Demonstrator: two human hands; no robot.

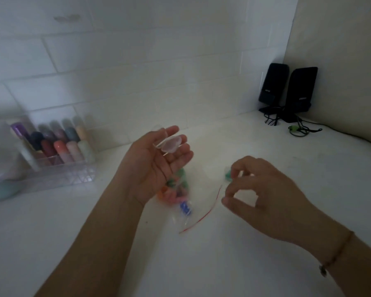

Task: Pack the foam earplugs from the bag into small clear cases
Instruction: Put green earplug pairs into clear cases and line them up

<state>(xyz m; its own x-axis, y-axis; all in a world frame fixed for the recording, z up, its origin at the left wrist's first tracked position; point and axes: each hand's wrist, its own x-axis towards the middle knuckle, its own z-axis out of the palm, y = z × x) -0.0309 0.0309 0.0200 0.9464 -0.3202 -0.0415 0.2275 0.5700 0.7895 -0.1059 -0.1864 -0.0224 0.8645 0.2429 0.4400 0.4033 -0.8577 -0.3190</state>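
My left hand (156,166) is palm up above the counter, and a small clear case (169,143) lies open on its straight fingers. Under that hand a clear zip bag (181,202) with a red seal strip lies on the counter, holding several coloured foam earplugs. To the right, my right hand (263,194) hovers just above the counter with curled fingers and pinches a green earplug (228,175) between thumb and fingertips. The picture is dim and slightly blurred.
A clear organiser (58,151) with several coloured tubes stands at the back left against the tiled wall. Beside it at the far left sits a pale round container (0,185). Two black speakers (287,91) with cables stand in the back right corner.
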